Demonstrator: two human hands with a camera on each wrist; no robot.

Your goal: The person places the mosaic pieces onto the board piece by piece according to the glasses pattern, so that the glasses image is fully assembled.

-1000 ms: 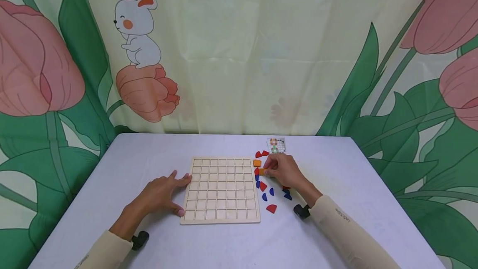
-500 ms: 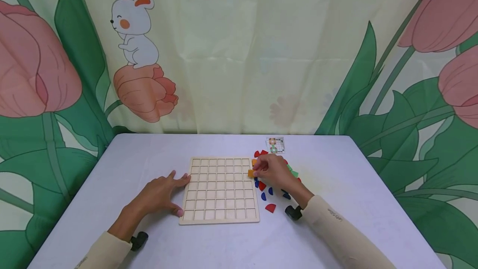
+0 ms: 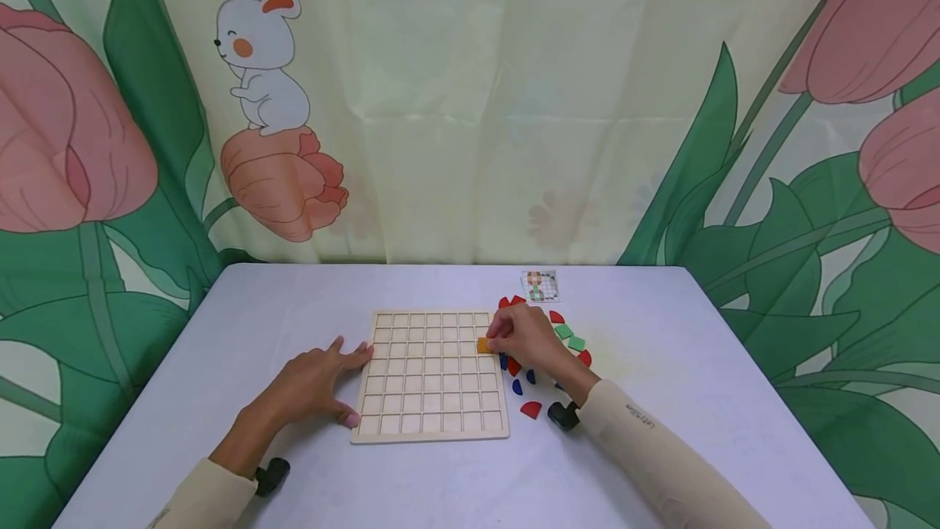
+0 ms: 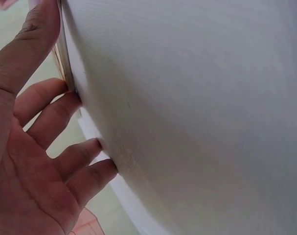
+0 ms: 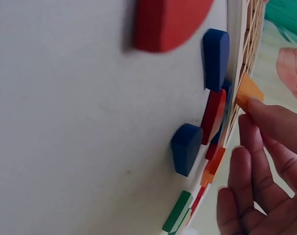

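Observation:
A square wooden grid board (image 3: 430, 384) lies flat on the table. My left hand (image 3: 314, 382) rests at its left edge, thumb and fingertips touching the rim with the fingers spread. In the left wrist view, that hand's fingers (image 4: 54, 120) meet the board's side and the white tablecloth. Between thumb and fingers my right hand (image 3: 530, 340) pinches an orange square block (image 3: 483, 345) over the board's right-hand column. From the right wrist view, the orange block (image 5: 248, 93) is tilted at the board's edge; whether it touches the grid I cannot tell.
Red fan-shaped pieces (image 3: 530, 410), blue half-round pieces (image 3: 517, 387) and green square blocks (image 3: 576, 344) lie scattered right of the board, partly under my right arm. Behind them lies a pattern card (image 3: 540, 286). A printed curtain (image 3: 441, 104) hangs past the table's far edge.
My right hand has carried the orange block leftward from among the loose pieces to over the board's right column. The green blocks have come into sight. My left hand stays at the board's edge.

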